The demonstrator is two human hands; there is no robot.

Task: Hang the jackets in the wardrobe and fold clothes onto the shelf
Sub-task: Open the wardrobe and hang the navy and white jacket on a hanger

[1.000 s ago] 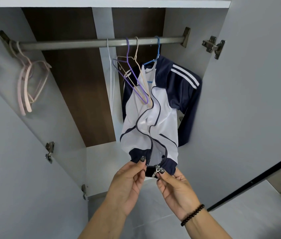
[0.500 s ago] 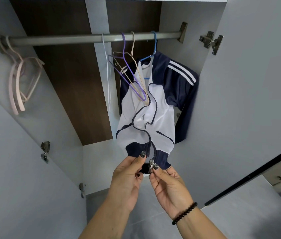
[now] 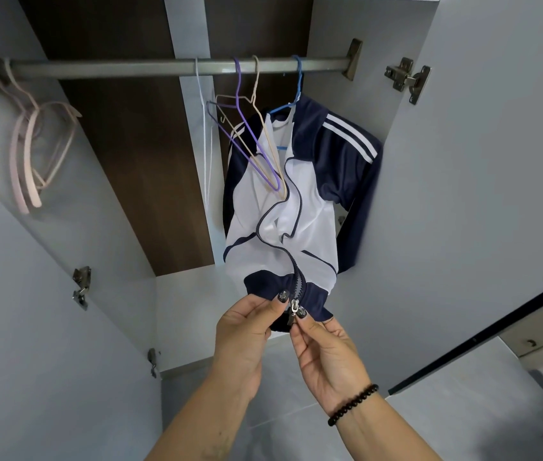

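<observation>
A white and navy jacket (image 3: 300, 207) with striped sleeves hangs on a blue hanger (image 3: 291, 101) from the wardrobe rail (image 3: 130, 67). Its front is unzipped and gapes in the middle. My left hand (image 3: 246, 331) pinches the navy hem just left of the zipper. My right hand (image 3: 321, 341) pinches the metal zipper pull (image 3: 294, 309) at the bottom of the hem. Both hands lift the hem toward me.
Empty purple (image 3: 246, 141), beige (image 3: 263, 128) and white (image 3: 205, 128) hangers dangle on the rail left of the jacket. Pink hangers (image 3: 30, 154) hang at the rail's left end. Open wardrobe doors (image 3: 479, 161) stand on both sides, with hinges (image 3: 408, 79). Below is the wardrobe's pale floor panel (image 3: 190, 314).
The two halves of the hem have come together at the zipper base, and the slider now sits engaged a little higher. My view dropped slightly, so the rail sits higher in frame.
</observation>
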